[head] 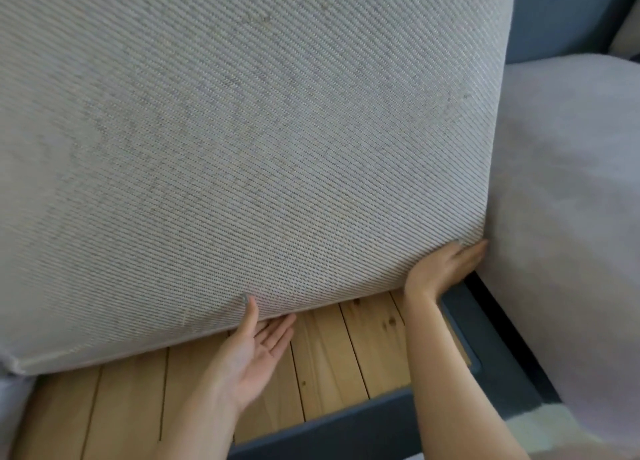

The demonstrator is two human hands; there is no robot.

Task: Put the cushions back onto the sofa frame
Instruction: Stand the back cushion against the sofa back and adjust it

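While left hand (252,352) and right hand (440,269) prop it, cushion (242,147) overhangs slats (322,348).

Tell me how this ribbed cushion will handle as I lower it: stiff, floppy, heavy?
Probably fairly stiff: the ribbed cushion shows a flat face while tilted, its lower edge bowing only slightly. Likely bulky rather than heavy, since the left hand and right hand prop it without gripping.
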